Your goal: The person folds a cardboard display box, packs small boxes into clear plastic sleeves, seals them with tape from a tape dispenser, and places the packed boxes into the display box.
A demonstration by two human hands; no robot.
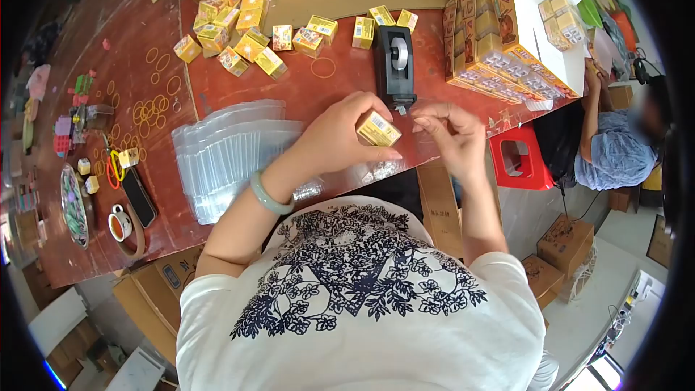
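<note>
My left hand (340, 134) holds a small yellow box (378, 129) between thumb and fingers, just in front of a black tape dispenser (395, 65). To the right of the dispenser's cutting end, my right hand (455, 134) has its thumb and index finger pinched together; whatever is between them is too small to make out. A short piece of tape (402, 108) shows at the cutter. Clear plastic bags (224, 163) lie overlapped left of my left hand. Several more yellow boxes (252, 42) are scattered behind, on the red table (289, 94).
A large stack of printed boxes (499, 36) stands at the right. Rubber bands (148, 112), scissors (114, 166), a phone (139, 197) and a cup (119, 224) lie left. A red stool (517, 159) and another person (619, 145) are at the right.
</note>
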